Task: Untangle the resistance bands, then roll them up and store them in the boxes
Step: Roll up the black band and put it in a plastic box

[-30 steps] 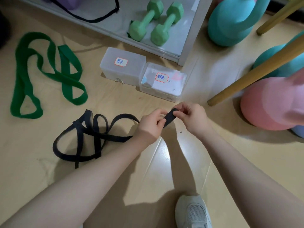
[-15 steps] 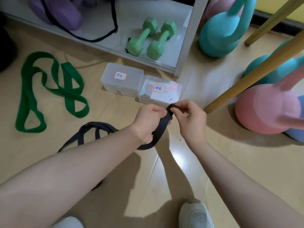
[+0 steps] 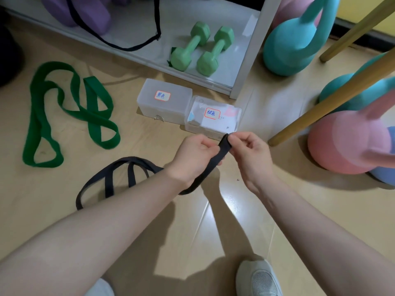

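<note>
Both ends of the job meet at the black band (image 3: 215, 161): my right hand (image 3: 252, 154) pinches its folded end between thumb and fingertips, and my left hand (image 3: 194, 159) is curled round the strap just below, so neither hand is free. From there the band dips under my left wrist and trails back to loops lying crossed on the floor (image 3: 64, 199).

My worry is that first fold. If the pinch slackens, it will likely spring open (this stuff looks rubbery), and if I wind before those floor loops are straightened, the twist may get rolled in or the tail may drag against my forearm.

Just beyond my knuckles sit the two lidded boxes (image 3: 164, 101), touching side by side, both shut, so one hand must let go to open one. To the left lies the green band (image 3: 70, 116), well apart. On my right a wooden pole (image 3: 329, 101) and pink kettlebell (image 3: 346, 144) hem me in; open floor lies nearer me and to the left.
</note>
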Demonstrator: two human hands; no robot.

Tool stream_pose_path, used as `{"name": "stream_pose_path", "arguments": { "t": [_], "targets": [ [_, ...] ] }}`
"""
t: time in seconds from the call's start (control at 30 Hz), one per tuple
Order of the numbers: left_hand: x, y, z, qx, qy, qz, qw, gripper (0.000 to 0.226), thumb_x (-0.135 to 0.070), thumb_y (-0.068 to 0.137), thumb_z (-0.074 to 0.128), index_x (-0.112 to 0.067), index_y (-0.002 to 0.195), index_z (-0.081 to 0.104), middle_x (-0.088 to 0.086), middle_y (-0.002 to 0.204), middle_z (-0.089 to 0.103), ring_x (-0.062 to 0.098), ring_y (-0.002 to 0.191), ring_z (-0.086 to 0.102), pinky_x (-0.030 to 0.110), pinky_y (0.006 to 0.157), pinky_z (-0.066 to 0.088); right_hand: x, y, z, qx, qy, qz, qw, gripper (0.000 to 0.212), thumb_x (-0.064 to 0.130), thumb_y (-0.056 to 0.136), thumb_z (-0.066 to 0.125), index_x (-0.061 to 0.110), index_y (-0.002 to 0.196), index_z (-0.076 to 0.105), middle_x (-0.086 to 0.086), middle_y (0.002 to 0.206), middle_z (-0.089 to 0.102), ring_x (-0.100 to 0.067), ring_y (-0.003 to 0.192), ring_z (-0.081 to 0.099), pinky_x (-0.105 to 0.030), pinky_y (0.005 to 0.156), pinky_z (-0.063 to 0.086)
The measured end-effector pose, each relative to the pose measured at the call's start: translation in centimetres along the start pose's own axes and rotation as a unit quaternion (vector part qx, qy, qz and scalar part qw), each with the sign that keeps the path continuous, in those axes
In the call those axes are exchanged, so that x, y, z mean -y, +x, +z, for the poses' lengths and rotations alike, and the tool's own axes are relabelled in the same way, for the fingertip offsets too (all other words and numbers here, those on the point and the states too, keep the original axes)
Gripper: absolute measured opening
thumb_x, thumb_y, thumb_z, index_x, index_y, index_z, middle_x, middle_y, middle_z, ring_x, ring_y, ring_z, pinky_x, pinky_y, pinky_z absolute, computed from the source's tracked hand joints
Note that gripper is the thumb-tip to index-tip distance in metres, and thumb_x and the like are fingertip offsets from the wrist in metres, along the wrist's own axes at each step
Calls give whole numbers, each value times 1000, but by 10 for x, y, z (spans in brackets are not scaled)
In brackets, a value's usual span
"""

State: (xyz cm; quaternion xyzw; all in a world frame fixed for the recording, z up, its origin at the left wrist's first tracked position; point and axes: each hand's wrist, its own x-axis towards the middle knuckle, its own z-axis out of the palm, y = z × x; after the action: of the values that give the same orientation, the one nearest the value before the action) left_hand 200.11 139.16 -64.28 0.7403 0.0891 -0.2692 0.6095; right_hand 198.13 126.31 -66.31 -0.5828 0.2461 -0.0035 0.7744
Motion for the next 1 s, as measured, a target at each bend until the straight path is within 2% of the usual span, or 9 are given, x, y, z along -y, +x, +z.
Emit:
{"name": "stream_pose_path", "arguments": {
  "t": [0.07, 0.2, 0.33, 0.4, 0.5, 0.63, 0.7, 0.8, 1.0],
  "targets": [
    [9, -2, -5, -17, 28, 10, 999, 8, -11, 91, 55, -13, 83, 59, 10, 75, 72, 10, 55, 63, 22, 54, 45, -3, -4, 1, 30, 16, 36, 999, 10, 0, 88, 56, 8, 83, 58, -8, 77, 63, -15, 72, 63, -20, 74, 54],
    [16, -3, -8, -38, 12, 17, 999, 13, -13, 91, 55, -19, 80, 56, 6, 73, 71, 21, 62, 61, 32, 59, 47, -9, -5, 3, 51, 179, 137, 973, 15, -1, 90, 51, 2, 102, 58, -8, 82, 71, -16, 81, 68, -23, 86, 54],
    [20, -4, -8, -34, 14, 5, 999, 12, -14, 91, 56, -21, 81, 55, 6, 75, 71, 17, 59, 62, 30, 62, 47, -8, -1, 3, 59, 99, 117, 986, 10, -3, 88, 54, -1, 96, 61, -6, 78, 72, -16, 76, 69, -22, 78, 56],
    [23, -5, -8, -18, 13, -25, 999, 9, -16, 91, 56, -24, 86, 57, 7, 80, 73, 16, 59, 64, 33, 62, 51, -9, -3, 2, 54, -15, 73, 996, 9, -4, 87, 56, 4, 89, 61, -5, 74, 69, -11, 69, 67, -21, 65, 55],
    [23, -5, -10, 28, -50, -101, 993, 15, -13, 92, 54, -15, 105, 61, 13, 91, 72, 20, 77, 70, 35, 77, 57, -11, -10, 5, 60, -189, -60, 978, 17, -4, 87, 56, 12, 82, 60, 1, 73, 62, -3, 56, 60, -17, 57, 50],
    [16, -6, -14, 79, -98, -145, 981, 16, -10, 91, 53, -3, 101, 64, 12, 81, 71, 16, 68, 70, 27, 70, 56, -21, -12, 0, 95, -404, -295, 861, 3, 7, 83, 59, 5, 81, 57, -1, 77, 59, -14, 68, 53, -28, 61, 47],
    [16, -7, -14, 86, -126, -168, 974, 14, -9, 92, 52, -1, 96, 63, 9, 73, 71, 14, 64, 70, 24, 63, 57, -25, -10, -3, 124, -422, -341, 831, 7, 13, 84, 54, 6, 83, 54, -6, 82, 57, -17, 69, 50, -32, 61, 47],
    [17, -9, -17, 81, -155, -179, 968, 15, -7, 93, 49, -2, 90, 62, 5, 65, 71, 12, 60, 69, 21, 56, 55, -26, -9, -3, 168, -399, -365, 824, 3, 14, 87, 47, 15, 84, 48, -8, 85, 58, -22, 76, 56, -26, 66, 47],
    [20, -11, -25, 93, -160, -191, 964, 38, -36, 92, 51, -1, 84, 65, 11, 70, 72, 17, 66, 70, 22, 53, 53, -31, -10, -9, 181, -426, -379, 801, 9, -3, 85, 48, -2, 80, 56, -10, 87, 56, -20, 76, 49, -23, 67, 45]
  ]
}}
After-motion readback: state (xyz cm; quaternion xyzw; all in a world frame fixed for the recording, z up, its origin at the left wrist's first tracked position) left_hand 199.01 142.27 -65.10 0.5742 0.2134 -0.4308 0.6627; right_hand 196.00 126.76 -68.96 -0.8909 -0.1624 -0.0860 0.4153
